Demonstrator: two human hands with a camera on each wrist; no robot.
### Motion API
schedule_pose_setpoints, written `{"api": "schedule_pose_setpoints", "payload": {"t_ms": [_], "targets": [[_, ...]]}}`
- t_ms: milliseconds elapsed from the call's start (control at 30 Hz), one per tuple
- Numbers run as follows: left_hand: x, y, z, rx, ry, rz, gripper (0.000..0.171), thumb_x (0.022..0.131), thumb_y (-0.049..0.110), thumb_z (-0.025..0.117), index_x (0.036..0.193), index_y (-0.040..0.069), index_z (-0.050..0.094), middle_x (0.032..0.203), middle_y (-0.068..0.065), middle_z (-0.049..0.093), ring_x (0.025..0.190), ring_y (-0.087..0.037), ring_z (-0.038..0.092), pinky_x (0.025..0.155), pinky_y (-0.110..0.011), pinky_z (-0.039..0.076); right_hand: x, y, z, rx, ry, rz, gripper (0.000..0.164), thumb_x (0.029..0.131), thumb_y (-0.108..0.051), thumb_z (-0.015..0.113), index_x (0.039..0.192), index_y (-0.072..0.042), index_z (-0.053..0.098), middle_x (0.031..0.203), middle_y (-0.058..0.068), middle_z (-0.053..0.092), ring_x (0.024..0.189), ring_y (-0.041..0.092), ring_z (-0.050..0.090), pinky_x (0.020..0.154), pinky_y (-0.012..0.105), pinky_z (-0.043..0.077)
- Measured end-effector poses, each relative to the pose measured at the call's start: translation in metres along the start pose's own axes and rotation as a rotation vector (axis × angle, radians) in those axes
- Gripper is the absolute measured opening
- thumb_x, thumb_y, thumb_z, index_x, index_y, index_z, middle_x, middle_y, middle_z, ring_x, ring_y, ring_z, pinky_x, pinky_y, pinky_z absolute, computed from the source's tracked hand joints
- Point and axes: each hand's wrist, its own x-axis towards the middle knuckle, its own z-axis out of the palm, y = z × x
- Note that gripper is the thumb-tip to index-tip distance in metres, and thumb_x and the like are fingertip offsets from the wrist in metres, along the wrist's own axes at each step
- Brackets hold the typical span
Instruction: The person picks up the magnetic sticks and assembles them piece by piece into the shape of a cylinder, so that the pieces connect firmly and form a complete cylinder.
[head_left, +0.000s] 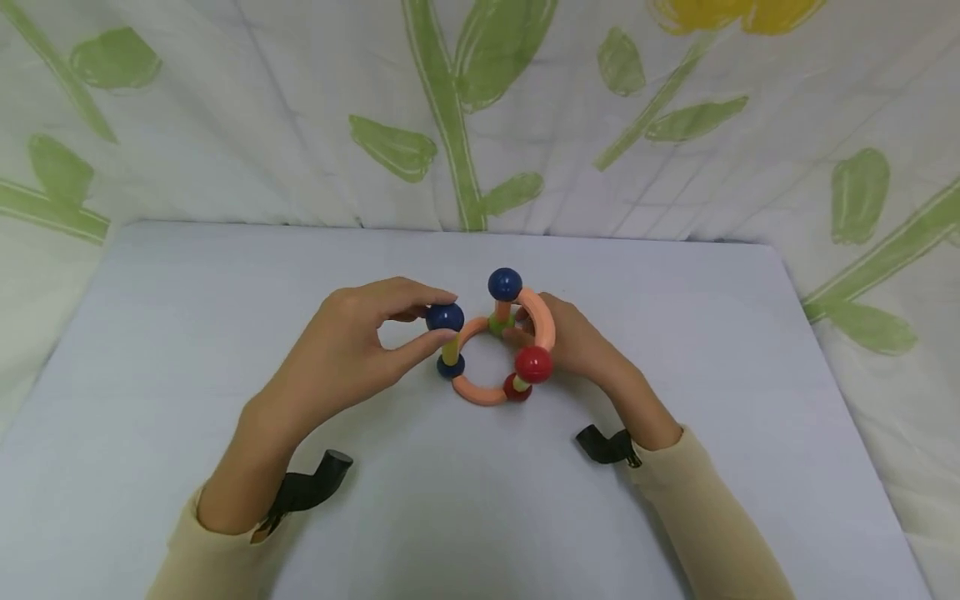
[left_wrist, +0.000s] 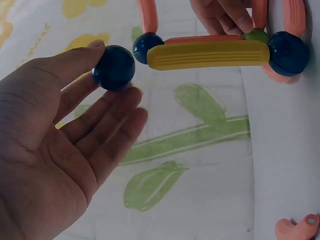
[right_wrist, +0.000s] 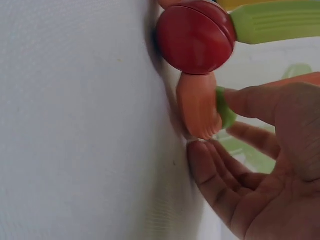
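In the head view, my left hand pinches a blue ball between thumb and fingers. A small gap in the left wrist view separates that ball from the end of an upright yellow stick, which rises from a lower blue ball. The stick belongs to a toy frame with an orange ring base. My right hand grips the frame's far right side, thumb on a green ball. Above, an orange arc joins another blue ball to a red ball.
The frame stands on a white table backed by a white cloth with painted green leaves. Black curved wrist mounts jut inward from both sleeves. A loose salmon piece with a small hole shows in the left wrist view.
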Motion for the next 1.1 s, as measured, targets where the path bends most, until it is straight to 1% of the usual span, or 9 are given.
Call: {"api": "schedule_pose_setpoints", "payload": {"t_ms": [133, 233, 333, 500, 633, 733, 900, 967, 1100], "targets": [[0.0010, 0.0009, 0.0036, 0.052, -0.010, 0.023, 0.037, 0.093, 0.030, 0.083, 0.129, 0.021, 0.076, 0.121, 0.006, 0.078, 0.110, -0.015, 0.073, 0.092, -0.040, 0.061, -0.0007, 0.0009, 0.0014, -0.001, 0.020, -0.008, 0.028, 0.097, -0.019, 0.077, 0.122, -0.010, 0.066, 0.120, 0.016, 0.070, 0.110, 0.031, 0.068, 0.097, 0.049, 0.058], [0.0013, 0.0012, 0.0054, 0.075, -0.018, 0.016, 0.037, 0.093, 0.032, 0.083, 0.128, 0.022, 0.077, 0.121, 0.006, 0.078, 0.113, -0.015, 0.073, 0.093, -0.042, 0.061, -0.0015, 0.0002, 0.0018, 0.004, 0.018, -0.019, 0.025, 0.098, -0.018, 0.076, 0.120, -0.012, 0.067, 0.119, 0.015, 0.071, 0.112, 0.032, 0.068, 0.099, 0.050, 0.058], [0.0012, 0.0010, 0.0062, 0.075, -0.035, 0.004, 0.036, 0.094, 0.031, 0.083, 0.128, 0.022, 0.077, 0.121, 0.006, 0.078, 0.114, -0.016, 0.073, 0.095, -0.043, 0.060, -0.0017, -0.0008, 0.0021, 0.007, 0.016, -0.023, 0.024, 0.098, -0.018, 0.076, 0.120, -0.012, 0.068, 0.119, 0.015, 0.071, 0.113, 0.031, 0.068, 0.099, 0.050, 0.058], [-0.0006, 0.0019, 0.0048, 0.052, -0.070, -0.021, 0.035, 0.094, 0.031, 0.082, 0.128, 0.026, 0.076, 0.119, 0.012, 0.075, 0.108, -0.009, 0.071, 0.086, -0.036, 0.059, -0.0006, -0.0004, 0.0018, 0.001, 0.012, -0.061, 0.023, 0.098, -0.016, 0.076, 0.119, -0.011, 0.068, 0.117, 0.015, 0.072, 0.111, 0.030, 0.067, 0.099, 0.049, 0.057], [-0.0021, 0.0024, 0.0040, 0.057, -0.090, -0.022, 0.033, 0.094, 0.034, 0.082, 0.126, 0.028, 0.076, 0.118, 0.016, 0.073, 0.106, -0.005, 0.070, 0.080, -0.033, 0.057, 0.0016, 0.0000, 0.0026, 0.024, -0.013, -0.108, 0.020, 0.099, -0.015, 0.074, 0.119, -0.014, 0.068, 0.117, 0.009, 0.073, 0.110, 0.027, 0.066, 0.100, 0.048, 0.056], [-0.0030, 0.0022, 0.0033, 0.062, -0.098, -0.020, 0.033, 0.094, 0.035, 0.083, 0.125, 0.029, 0.075, 0.118, 0.017, 0.073, 0.107, -0.007, 0.070, 0.080, -0.034, 0.057, 0.0012, 0.0005, 0.0032, 0.033, -0.017, -0.088, 0.022, 0.099, -0.016, 0.074, 0.120, -0.014, 0.068, 0.118, 0.009, 0.073, 0.112, 0.028, 0.067, 0.101, 0.049, 0.056], [-0.0037, 0.0013, 0.0027, 0.063, -0.097, -0.009, 0.036, 0.092, 0.035, 0.084, 0.126, 0.030, 0.075, 0.120, 0.017, 0.073, 0.108, -0.007, 0.070, 0.083, -0.035, 0.059, -0.0009, -0.0003, 0.0037, 0.023, 0.007, -0.033, 0.028, 0.098, -0.018, 0.076, 0.122, -0.010, 0.067, 0.120, 0.016, 0.072, 0.113, 0.032, 0.069, 0.100, 0.051, 0.058], [-0.0036, 0.0011, 0.0027, 0.064, -0.094, -0.002, 0.037, 0.092, 0.035, 0.084, 0.127, 0.031, 0.074, 0.120, 0.017, 0.073, 0.108, -0.007, 0.070, 0.083, -0.035, 0.059, 0.0000, -0.0007, 0.0043, 0.020, 0.015, -0.049, 0.026, 0.098, -0.018, 0.076, 0.121, -0.010, 0.067, 0.119, 0.015, 0.072, 0.113, 0.032, 0.068, 0.101, 0.050, 0.057], [-0.0034, 0.0013, 0.0020, 0.067, -0.093, -0.003, 0.038, 0.092, 0.036, 0.084, 0.129, 0.032, 0.073, 0.120, 0.017, 0.073, 0.108, -0.007, 0.070, 0.078, -0.035, 0.057, 0.0015, -0.0021, 0.0052, 0.010, 0.074, -0.083, 0.023, 0.097, -0.019, 0.077, 0.117, -0.012, 0.069, 0.116, 0.012, 0.071, 0.112, 0.029, 0.067, 0.097, 0.048, 0.058]]}}
